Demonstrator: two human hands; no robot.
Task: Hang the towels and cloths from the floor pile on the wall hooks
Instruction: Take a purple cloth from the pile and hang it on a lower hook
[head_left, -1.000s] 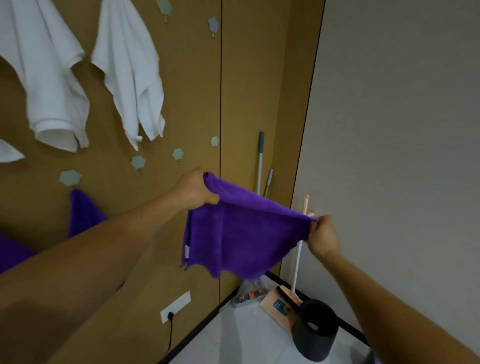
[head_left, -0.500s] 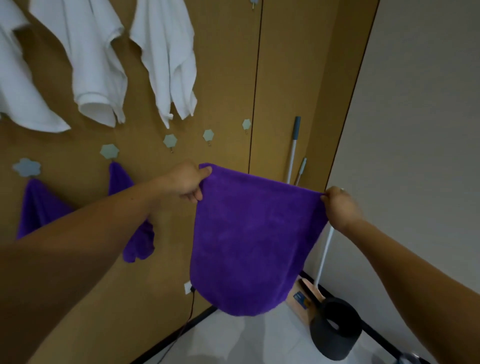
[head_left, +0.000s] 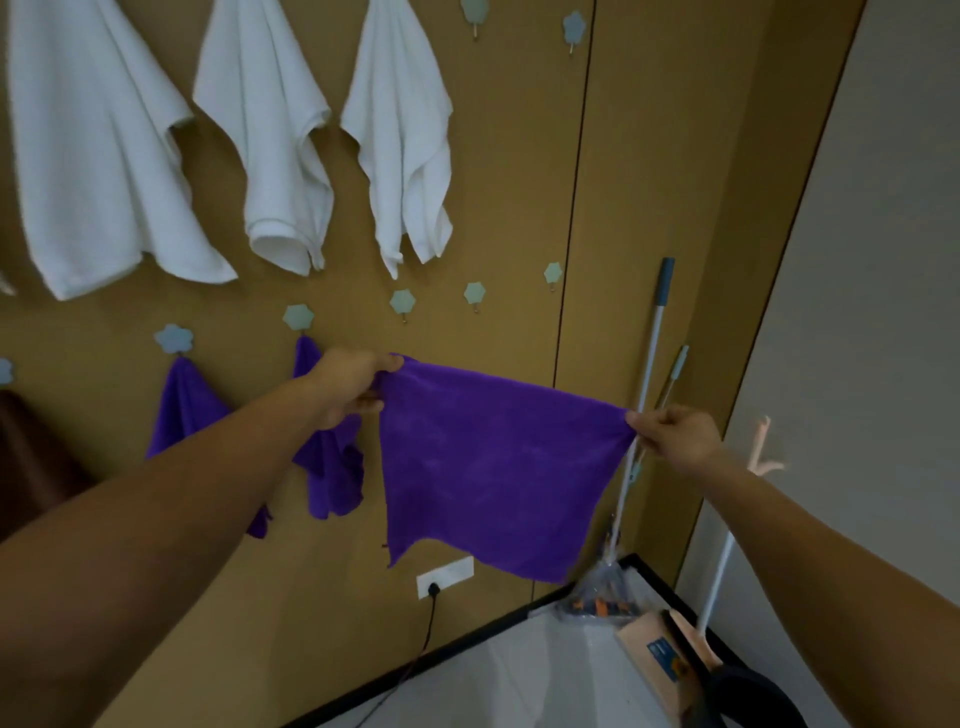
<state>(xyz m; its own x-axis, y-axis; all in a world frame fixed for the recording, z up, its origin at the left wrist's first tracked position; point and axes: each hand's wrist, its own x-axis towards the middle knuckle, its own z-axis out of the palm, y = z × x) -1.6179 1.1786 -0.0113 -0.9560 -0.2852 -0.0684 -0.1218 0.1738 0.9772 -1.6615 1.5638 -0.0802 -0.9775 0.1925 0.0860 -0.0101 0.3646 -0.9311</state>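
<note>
Two hands on this one. The left hand (head_left: 353, 387) pinches one top corner of the square purple microfibre cloth (head_left: 493, 467) and the right hand (head_left: 675, 441) pinches the other. That leaves it hanging spread out flat in front of the brown wall panel (head_left: 519, 182), well clear of the floor.

The top edge is the axis that matters. It runs left to right and slopes down a bit toward the right hand. The free hooks sit above it: the pale green flower-shaped wall hook (head_left: 402, 302) is almost straight above the left-hand corner, with two more matching hooks (head_left: 474, 294) further right. The left hand is clearly the nearer one, while the right is off to the side by the grey broom handle (head_left: 652, 353).

So my guess is the left corner goes up onto that nearest hook and the right hand just feeds slack or lets go.

Two smaller purple cloths (head_left: 332, 467) already hang from the hooks to the left, partly behind the left arm, and three white towels (head_left: 400, 130) hang in the row above. Can't see the floor pile from here.
</note>
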